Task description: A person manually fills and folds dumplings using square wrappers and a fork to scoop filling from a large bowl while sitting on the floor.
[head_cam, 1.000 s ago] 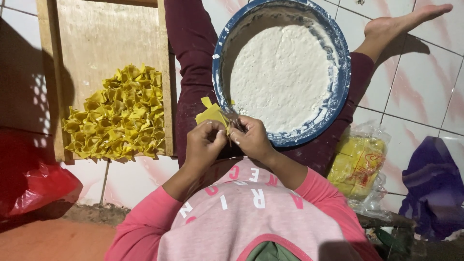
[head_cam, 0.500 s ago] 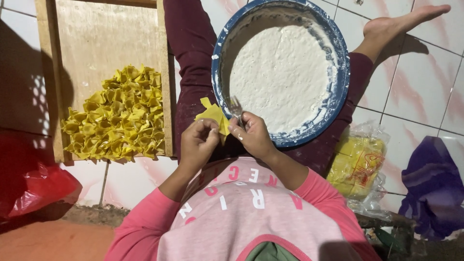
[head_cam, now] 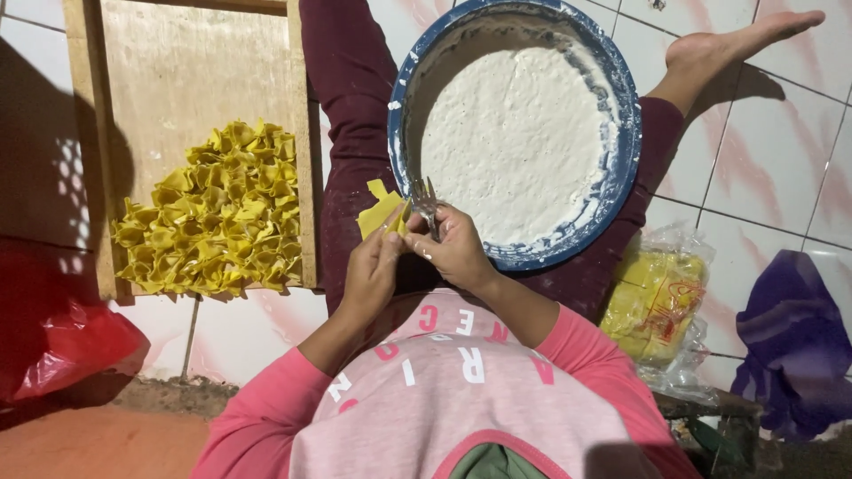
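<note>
Item, left to right: wooden board (head_cam: 191, 80) heaped with folded yellow wrappers (head_cam: 213, 217). I see left hand (head_cam: 371, 270) pinching yellow wrapper (head_cam: 380, 213) over my lap; thin, limp, tearable, best held by edges. Right hand (head_cam: 457, 253) closed around fork (head_cam: 424, 200) at blue bowl (head_cam: 621, 168) rim.
</note>
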